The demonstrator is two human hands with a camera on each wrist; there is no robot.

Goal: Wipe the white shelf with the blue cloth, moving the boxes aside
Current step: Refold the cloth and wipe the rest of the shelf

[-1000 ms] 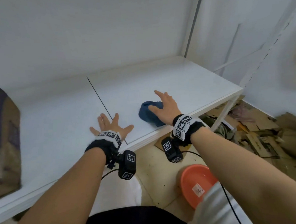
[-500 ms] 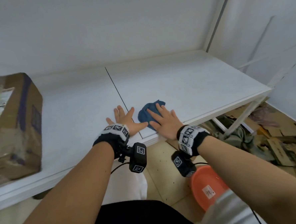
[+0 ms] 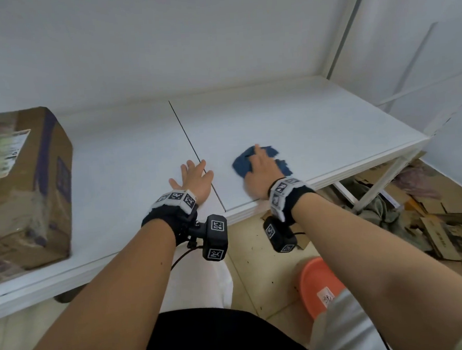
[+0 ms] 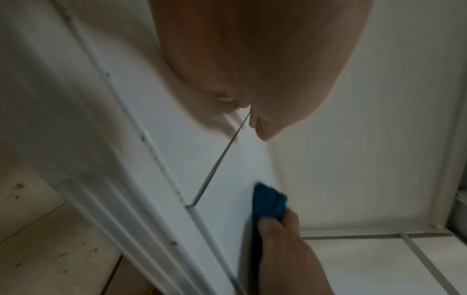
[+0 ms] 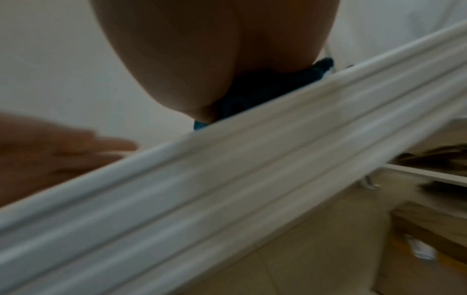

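The blue cloth [image 3: 244, 164] lies bunched on the white shelf [image 3: 316, 126] near its front edge. My right hand [image 3: 260, 170] presses flat on the cloth with fingers straight. The cloth [image 4: 269, 201] also shows in the left wrist view beside the right hand [image 4: 280, 235]. Under the palm in the right wrist view only a dark part of the cloth [image 5: 252, 93] shows. My left hand [image 3: 195, 177] rests flat on the shelf over the dark seam [image 3: 187, 139], fingers spread, holding nothing. A brown cardboard box [image 3: 22, 185] stands at the shelf's left end.
The white wall [image 3: 189, 36] closes the back of the shelf, and a white frame post [image 3: 347, 24] rises at the back right corner. Below on the floor are an orange basin [image 3: 320, 285] and flattened cardboard [image 3: 449, 229] at the right.
My right hand has slid the blue cloth to the right and slightly farther back, away from the left hand. The left hand stays flat by the seam. The view has shifted left, showing more of the box.
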